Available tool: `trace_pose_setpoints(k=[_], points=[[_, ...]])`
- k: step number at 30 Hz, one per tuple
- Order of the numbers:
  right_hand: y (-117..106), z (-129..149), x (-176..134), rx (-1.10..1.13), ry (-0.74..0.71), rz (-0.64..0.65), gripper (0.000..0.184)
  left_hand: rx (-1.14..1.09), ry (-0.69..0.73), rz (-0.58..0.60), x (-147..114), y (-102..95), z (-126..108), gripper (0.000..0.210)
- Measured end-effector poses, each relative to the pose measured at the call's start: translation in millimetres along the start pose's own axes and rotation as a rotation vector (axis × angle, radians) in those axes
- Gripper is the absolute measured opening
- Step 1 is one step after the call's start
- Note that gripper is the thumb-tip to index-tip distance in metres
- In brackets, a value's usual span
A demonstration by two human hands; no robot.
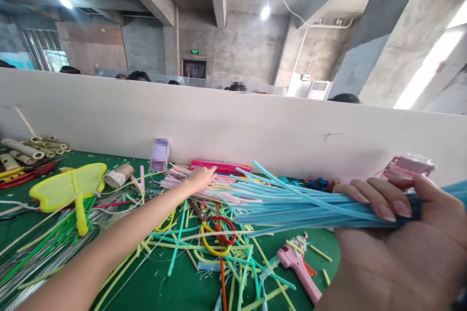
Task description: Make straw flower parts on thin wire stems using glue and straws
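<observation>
In the head view, the right hand has its fingers curled round a thick bundle of light-blue chenille stems, pressing it against the palm; the free ends fan out from those fingers towards the left hand. The left fingers lie at the magenta stem bundle, and whether they pinch it or merely touch it I cannot tell. Pale pink stems spread just below them. Nearer the wearer than the left fingers are scissors with red-and-yellow handles. A pink glue gun lies below the blue stems, left of the right fingers.
</observation>
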State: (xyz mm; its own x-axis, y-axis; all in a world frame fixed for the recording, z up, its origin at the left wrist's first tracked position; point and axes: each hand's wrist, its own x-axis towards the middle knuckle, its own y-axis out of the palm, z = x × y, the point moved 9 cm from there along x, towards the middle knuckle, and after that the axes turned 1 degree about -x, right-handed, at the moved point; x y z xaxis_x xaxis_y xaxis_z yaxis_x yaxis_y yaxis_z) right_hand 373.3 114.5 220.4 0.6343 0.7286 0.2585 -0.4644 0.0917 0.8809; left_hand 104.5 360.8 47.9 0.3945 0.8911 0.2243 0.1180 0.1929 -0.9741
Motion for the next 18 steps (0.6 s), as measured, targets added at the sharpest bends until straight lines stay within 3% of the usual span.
trace_pose_setpoints(k=[6, 13, 18], points=[[-15, 14, 4, 0.131, -0.022, -0.003, 0.024, 0.026, -0.005, 0.017, 17, 18.2, -17, 0.037], [-22, 25, 2, 0.236, -0.021, 0.025, 0.028, 0.003, 0.095, 0.02, 2, 28.4, -12, 0.037], [-28, 28, 7, 0.22, -0.031, -0.004, 0.024, 0.008, 0.049, 0.003, -18, 40.6, -13, 0.034]])
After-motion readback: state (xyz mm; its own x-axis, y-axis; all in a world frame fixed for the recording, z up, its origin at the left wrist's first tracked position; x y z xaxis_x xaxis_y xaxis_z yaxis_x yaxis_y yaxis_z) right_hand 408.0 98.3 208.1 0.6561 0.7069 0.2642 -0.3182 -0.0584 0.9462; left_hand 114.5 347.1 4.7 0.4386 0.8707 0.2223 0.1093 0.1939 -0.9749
